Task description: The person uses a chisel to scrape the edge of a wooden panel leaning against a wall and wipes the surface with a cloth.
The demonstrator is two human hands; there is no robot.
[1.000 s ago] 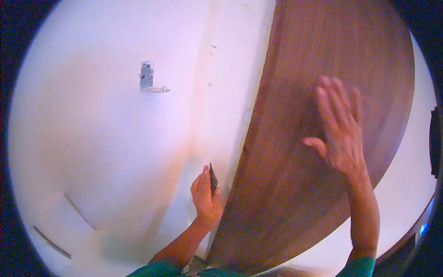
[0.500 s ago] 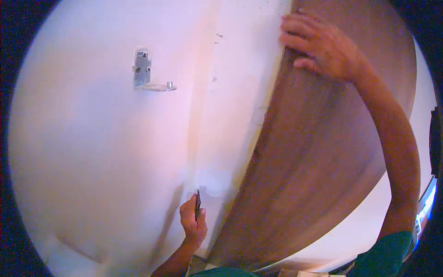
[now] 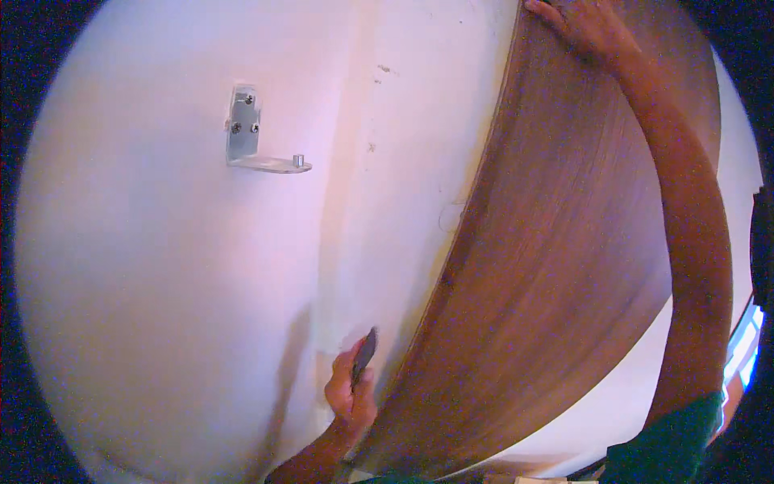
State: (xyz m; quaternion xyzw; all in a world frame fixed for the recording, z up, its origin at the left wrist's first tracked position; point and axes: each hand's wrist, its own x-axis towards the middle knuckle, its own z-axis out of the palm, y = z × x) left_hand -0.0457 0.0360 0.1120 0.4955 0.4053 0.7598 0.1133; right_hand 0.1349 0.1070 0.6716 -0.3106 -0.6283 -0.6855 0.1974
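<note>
My left hand (image 3: 351, 395) is low in the middle, closed around a dark, flat, blade-like tool (image 3: 365, 353). The tool's tip points up and slightly right, close to the white wall strip (image 3: 403, 185); whether it touches the wall I cannot tell. At the top right, my right hand (image 3: 592, 31) rests against the brown wood-grain panel (image 3: 556, 218) near its left edge. Its thumb is stretched out, while the other fingers are partly cut off by the picture's upper rim. Nothing is seen in that hand.
An L-shaped metal bracket (image 3: 244, 137) with screws and a short upright pin is fixed to the white wall (image 3: 161, 242) at left. Small dark marks (image 3: 384, 69) dot the wall strip. Past the panel, a bright area (image 3: 746, 347) shows at the far right.
My right hand has slid upward along the panel. My left hand has shifted slightly right, and the tool in it now leans right with its flat face showing more.
</note>
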